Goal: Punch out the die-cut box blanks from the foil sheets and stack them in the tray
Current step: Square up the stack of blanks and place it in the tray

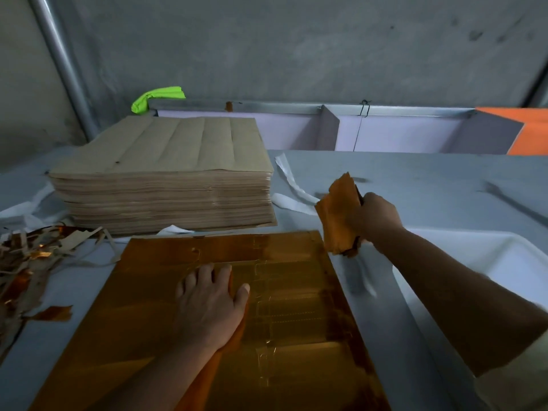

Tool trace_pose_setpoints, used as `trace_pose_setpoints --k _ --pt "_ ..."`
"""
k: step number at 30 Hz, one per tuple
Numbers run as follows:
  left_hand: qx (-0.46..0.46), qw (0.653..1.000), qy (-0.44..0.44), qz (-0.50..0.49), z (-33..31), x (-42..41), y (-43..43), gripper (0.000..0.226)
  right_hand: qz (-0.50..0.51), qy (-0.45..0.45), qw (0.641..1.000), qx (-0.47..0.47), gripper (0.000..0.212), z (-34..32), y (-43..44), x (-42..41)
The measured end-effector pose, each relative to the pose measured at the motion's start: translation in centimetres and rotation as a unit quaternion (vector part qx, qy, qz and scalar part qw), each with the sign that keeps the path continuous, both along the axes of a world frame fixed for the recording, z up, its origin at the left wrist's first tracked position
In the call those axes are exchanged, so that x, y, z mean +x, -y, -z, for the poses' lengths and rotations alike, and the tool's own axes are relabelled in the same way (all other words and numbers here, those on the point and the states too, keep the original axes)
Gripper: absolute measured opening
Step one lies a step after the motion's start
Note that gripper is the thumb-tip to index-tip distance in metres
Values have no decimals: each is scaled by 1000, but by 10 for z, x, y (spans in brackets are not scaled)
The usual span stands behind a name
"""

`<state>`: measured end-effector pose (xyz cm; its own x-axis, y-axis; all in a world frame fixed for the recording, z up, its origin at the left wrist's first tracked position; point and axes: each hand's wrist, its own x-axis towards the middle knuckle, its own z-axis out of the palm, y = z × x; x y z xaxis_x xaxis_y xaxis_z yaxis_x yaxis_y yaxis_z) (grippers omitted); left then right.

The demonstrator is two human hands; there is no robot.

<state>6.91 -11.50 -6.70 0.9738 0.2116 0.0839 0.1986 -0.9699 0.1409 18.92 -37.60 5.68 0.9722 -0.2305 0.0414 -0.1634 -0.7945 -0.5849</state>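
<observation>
A gold foil sheet (284,330) with die-cut lines lies flat on the table in front of me. My left hand (210,304) rests palm down on its middle, fingers spread, holding nothing. My right hand (378,222) is raised just past the sheet's far right corner and grips a bundle of punched gold blanks (339,216), held on edge. A white tray (480,256) sits to the right, below my right forearm; its inside looks bare where visible.
A tall stack of brown-backed sheets (166,176) stands at the back left. Foil and paper scraps (32,259) pile up at the left edge. White paper strips (292,188) lie behind the sheet. Grey bins (329,129) line the wall.
</observation>
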Motion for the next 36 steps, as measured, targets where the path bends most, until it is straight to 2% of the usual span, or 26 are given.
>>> trace_pose_setpoints --k 3,5,6,7,9,10,11,12,14,16,20,25,30,36 --pt "-54 998 -16 -1 -13 -1 1 64 -86 -1 987 137 29 -5 -6 -32" --pt "-180 984 9 -6 -34 -3 7 59 -133 -27 961 240 37 -4 -11 -54" --pt "-283 959 24 -4 -47 -4 13 57 -154 -43 943 290 40 -2 -14 -64" --pt "-407 913 22 2 -60 -6 19 57 -173 -60 923 339 42 1 -17 -71" --pt "-634 773 -19 -4 -84 -13 36 68 -206 -91 892 391 44 9 -23 -81" --pt "-699 714 -35 -15 -89 -17 43 70 -224 -104 886 392 41 13 -26 -85" --pt "-730 682 -41 -25 -93 -21 49 68 -245 -113 880 392 38 15 -29 -89" --pt "-734 677 -40 -36 -94 -23 56 63 -267 -122 872 393 35 17 -31 -91" --pt "-702 707 -25 -79 -92 -25 67 46 -304 -135 863 381 32 19 -32 -96" --pt "-644 754 -3 -129 -87 -26 72 28 -314 -138 875 342 29 22 -32 -98" --pt "-600 791 28 -117 -79 -30 73 18 -299 -144 877 348 33 25 -28 -96" --pt "-589 801 21 -102 -77 -39 78 20 -331 -151 872 328 50 29 -34 -98" --pt "-575 811 3 -112 -75 -37 84 23 -371 -162 862 305 40 28 -34 -98" --pt "-563 809 7 -167 -76 -28 91 17 -359 -161 867 307 49 28 -32 -98"
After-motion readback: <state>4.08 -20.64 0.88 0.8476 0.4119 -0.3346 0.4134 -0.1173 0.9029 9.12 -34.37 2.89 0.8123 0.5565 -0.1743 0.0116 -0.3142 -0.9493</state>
